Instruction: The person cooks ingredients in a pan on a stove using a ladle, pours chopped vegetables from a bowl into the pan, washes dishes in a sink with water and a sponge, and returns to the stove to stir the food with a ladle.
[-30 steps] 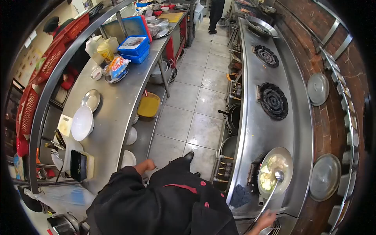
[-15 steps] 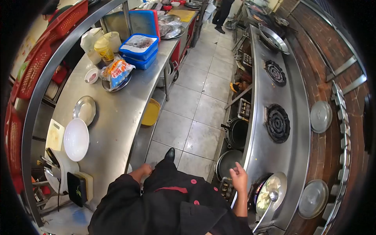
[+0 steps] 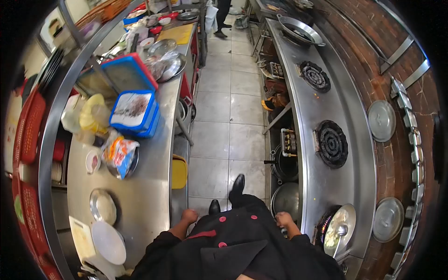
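My left hand (image 3: 190, 216) hangs beside the left metal counter (image 3: 149, 205), fingers curled in a fist, with nothing showing in it. My right hand (image 3: 283, 219) is low at the front edge of the stove counter (image 3: 311, 200), fingers curled and no object visible in them. To the right of that hand, a wok (image 3: 347, 217) with pale food stands over a burner, and a ladle (image 3: 342, 230) rests in it. A large dark pan (image 3: 287, 200) sits on the shelf below the stove edge, close to my right hand.
Tiled floor (image 3: 210, 121) runs between the counters. On the left counter stand a white bowl (image 3: 108, 242), a metal plate (image 3: 103, 205), a food bag (image 3: 120, 151) and a blue container (image 3: 133, 112). Burners (image 3: 332, 143) line the stove. A person (image 3: 223, 18) stands at the far end.
My view has turned leftward along the aisle, and a foot has stepped forward. My right hand has dropped from beside the wok, its extended fingers now curled. My left hand stays closed.
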### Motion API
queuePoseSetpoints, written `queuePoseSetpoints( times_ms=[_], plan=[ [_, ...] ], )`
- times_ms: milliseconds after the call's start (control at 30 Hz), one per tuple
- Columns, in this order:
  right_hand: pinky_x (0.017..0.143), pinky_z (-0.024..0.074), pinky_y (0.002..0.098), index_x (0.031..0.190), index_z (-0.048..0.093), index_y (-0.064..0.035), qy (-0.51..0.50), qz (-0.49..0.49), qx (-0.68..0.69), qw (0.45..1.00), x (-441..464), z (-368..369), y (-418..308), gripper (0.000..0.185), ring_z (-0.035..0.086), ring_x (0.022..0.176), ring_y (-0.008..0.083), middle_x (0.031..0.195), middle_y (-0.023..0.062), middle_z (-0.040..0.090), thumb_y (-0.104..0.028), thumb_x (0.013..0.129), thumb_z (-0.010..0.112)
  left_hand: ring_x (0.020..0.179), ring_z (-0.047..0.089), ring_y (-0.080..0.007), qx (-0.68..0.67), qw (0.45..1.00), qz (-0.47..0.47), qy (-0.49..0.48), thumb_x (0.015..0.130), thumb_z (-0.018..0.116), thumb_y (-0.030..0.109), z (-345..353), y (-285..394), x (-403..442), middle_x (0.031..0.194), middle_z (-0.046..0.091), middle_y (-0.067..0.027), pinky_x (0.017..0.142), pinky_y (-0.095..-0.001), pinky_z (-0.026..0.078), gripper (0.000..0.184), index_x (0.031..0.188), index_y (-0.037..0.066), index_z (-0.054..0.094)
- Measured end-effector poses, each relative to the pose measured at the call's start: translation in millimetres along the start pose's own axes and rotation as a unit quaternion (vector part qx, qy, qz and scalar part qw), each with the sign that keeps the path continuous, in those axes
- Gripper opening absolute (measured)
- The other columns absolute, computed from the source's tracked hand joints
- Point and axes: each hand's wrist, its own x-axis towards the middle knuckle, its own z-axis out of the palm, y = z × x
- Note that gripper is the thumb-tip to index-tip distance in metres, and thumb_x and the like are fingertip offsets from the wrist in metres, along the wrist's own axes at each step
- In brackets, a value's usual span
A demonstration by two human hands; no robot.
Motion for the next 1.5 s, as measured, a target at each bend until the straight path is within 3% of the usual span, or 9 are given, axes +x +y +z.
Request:
queuePoseSetpoints(
  times_ms=[100,167,300,433,900,1100,1367,1433,1500],
  plan=[
    [0.047,0.0452,0.0320,0.075,0.059,-0.0049,-0.124,-0.006,-0.133,0.983,12.0,-7.3,-10.0,0.021,0.056,0.052,0.0199,0.067,0.0059,0.055,-0.019,0.087,0.050,0.092,0.059,-0.0377,-0.040,0.999,-0.025,-0.013,0.078,0.050,0.032,-76.0,48.2,28.0,0.095,0.063,-0.0203,0.083,-0.0436,0.047,0.034,0.086,0.004,0.067],
    [0.074,0.0488,0.0434,0.093,0.065,-0.0050,-0.140,-0.198,-0.413,0.878,27.9,-16.9,-30.3,0.026,0.062,0.089,0.0307,0.094,0.0164,0.064,-0.017,0.070,0.061,0.093,0.059,-0.0377,-0.085,0.993,-0.069,-0.032,0.078,0.050,0.033,-114.7,76.3,54.0,0.096,0.063,-0.0205,0.084,-0.0434,0.047,0.035,0.088,0.004,0.067],
    [0.073,0.0484,0.0444,0.089,0.065,-0.0052,-0.099,-0.186,-0.365,0.907,126.6,-37.6,-69.7,0.024,0.061,0.088,0.0325,0.092,0.0166,0.063,-0.019,0.070,0.060,0.098,0.058,-0.0367,-0.119,0.991,-0.061,-0.005,0.080,0.049,0.033,-187.0,107.0,113.4,0.101,0.063,-0.0189,0.086,-0.0424,0.046,0.035,0.094,0.006,0.066],
    [0.069,0.0473,0.0350,0.088,0.064,0.0005,0.071,-0.049,0.092,0.992,217.3,-95.6,-160.1,0.026,0.062,0.075,0.0241,0.078,0.0147,0.065,-0.023,0.083,0.055,0.099,0.058,-0.0363,-0.116,0.987,-0.107,-0.041,0.081,0.048,0.033,-260.5,119.8,158.8,0.102,0.063,-0.0198,0.087,-0.0418,0.045,0.036,0.097,0.006,0.066],
    [0.061,0.0475,0.0255,0.115,0.055,0.0052,0.166,-0.230,0.135,0.949,412.0,-345.0,-502.4,0.036,0.054,0.063,0.0087,0.071,0.0037,0.058,-0.015,0.086,0.056,0.088,0.061,-0.0359,-0.195,0.942,-0.127,0.240,0.081,0.052,0.031,-415.0,181.4,342.6,0.091,0.064,-0.0186,0.077,-0.0429,0.048,0.030,0.091,0.005,0.064],
    [0.079,0.0471,0.0411,0.100,0.064,-0.0015,0.154,-0.155,-0.040,0.975,455.5,-332.8,-456.7,0.034,0.059,0.091,0.0395,0.097,0.0226,0.063,-0.028,0.081,0.054,0.087,0.061,-0.0360,-0.209,0.948,-0.103,0.218,0.081,0.051,0.030,-503.5,177.3,488.0,0.091,0.064,-0.0190,0.077,-0.0435,0.048,0.029,0.092,0.007,0.065],
    [0.067,0.0479,0.0457,0.072,0.062,-0.0029,0.052,-0.006,-0.189,0.981,464.7,-329.3,-413.8,0.028,0.062,0.074,0.0378,0.080,0.0200,0.063,-0.023,0.081,0.045,0.084,0.061,-0.0384,-0.147,0.964,-0.022,0.222,0.079,0.051,0.027,-662.7,204.7,642.5,0.086,0.064,-0.0207,0.076,-0.0451,0.048,0.028,0.089,0.006,0.065],
    [0.058,0.0460,0.0422,0.073,0.059,-0.0021,0.070,0.087,0.177,0.978,462.3,-354.9,-466.7,0.028,0.061,0.063,0.0294,0.072,0.0182,0.060,-0.022,0.085,0.044,0.084,0.061,-0.0382,-0.164,0.964,-0.025,0.209,0.079,0.051,0.027,-691.7,206.6,670.1,0.087,0.064,-0.0206,0.076,-0.0450,0.048,0.028,0.089,0.006,0.065],
    [0.056,0.0447,0.0425,0.076,0.058,-0.0016,0.089,0.070,0.161,0.981,515.5,-346.5,-447.7,0.027,0.058,0.059,0.0269,0.070,0.0169,0.059,-0.022,0.086,0.045,0.084,0.061,-0.0379,-0.184,0.963,-0.031,0.197,0.078,0.051,0.027,-701.3,203.4,690.8,0.087,0.064,-0.0205,0.076,-0.0449,0.048,0.027,0.089,0.006,0.065]
  ],
)
